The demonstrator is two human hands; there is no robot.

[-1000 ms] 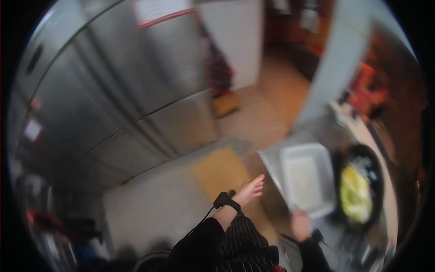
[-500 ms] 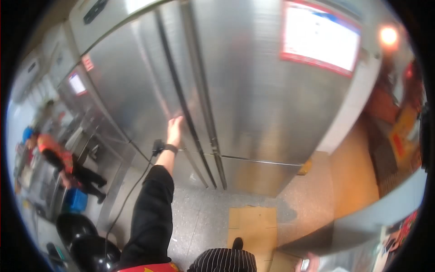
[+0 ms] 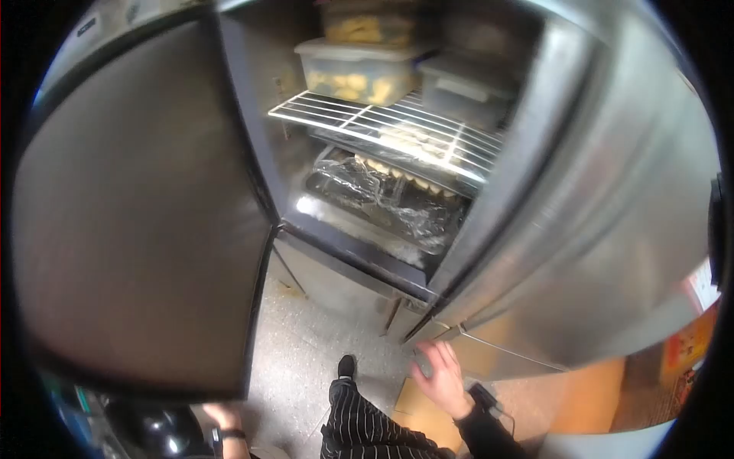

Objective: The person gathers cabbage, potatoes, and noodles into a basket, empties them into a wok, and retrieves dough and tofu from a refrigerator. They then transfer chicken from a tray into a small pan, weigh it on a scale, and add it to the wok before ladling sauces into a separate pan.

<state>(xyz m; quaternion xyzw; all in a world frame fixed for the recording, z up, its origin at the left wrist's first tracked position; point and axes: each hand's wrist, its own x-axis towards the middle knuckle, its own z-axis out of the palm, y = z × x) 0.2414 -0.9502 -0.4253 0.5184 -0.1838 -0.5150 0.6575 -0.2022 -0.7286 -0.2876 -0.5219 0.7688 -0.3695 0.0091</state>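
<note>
A steel refrigerator stands with its left door (image 3: 145,214) swung wide open. Inside, a clear lidded tub of yellowish food (image 3: 359,73) and a grey lidded tub (image 3: 466,92) rest on a wire shelf (image 3: 367,122). Below the shelf lies a dark tray wrapped in plastic film (image 3: 390,199). My left hand (image 3: 220,417) is low at the open door's bottom edge, and its fingers are partly hidden. My right hand (image 3: 440,375), fingers spread and holding nothing, hovers by the closed lower right door (image 3: 489,359).
The closed right door (image 3: 604,199) fills the right side. My striped trouser leg and shoe (image 3: 348,367) stand on the speckled floor, next to a flat piece of cardboard (image 3: 417,409). A black rounded object (image 3: 153,428) sits at the bottom left.
My view has swung from the counter to the refrigerator. My left hand reached its closed door; that door now stands open, and my right hand has come up near the lower door.
</note>
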